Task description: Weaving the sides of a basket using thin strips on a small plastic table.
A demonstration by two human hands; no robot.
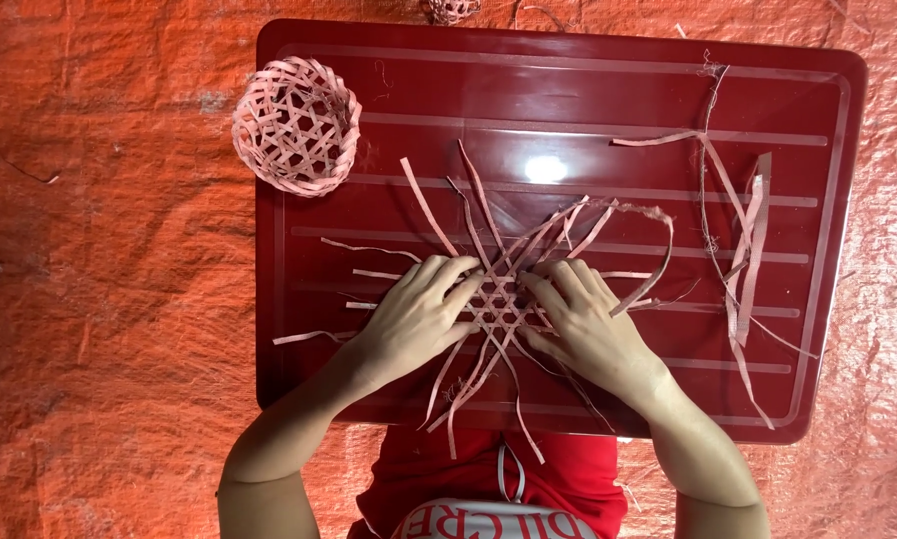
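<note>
A flat open lattice of thin pink strips [498, 302] lies on a dark red plastic board [568, 100], its loose ends fanning out all round. My left hand [415, 314] presses on the lattice's left side, fingers spread over the strips. On the lattice's right side rests my right hand [583, 321], its fingertips at the woven centre. Both hands touch the weave and nearly meet in the middle.
A finished small round woven basket [297, 125] sits at the board's far left corner. Several spare pink strips [743, 235] lie on the right of the board. An orange tarp [109, 250] covers the floor around. Another small woven piece [452, 9] shows at the top edge.
</note>
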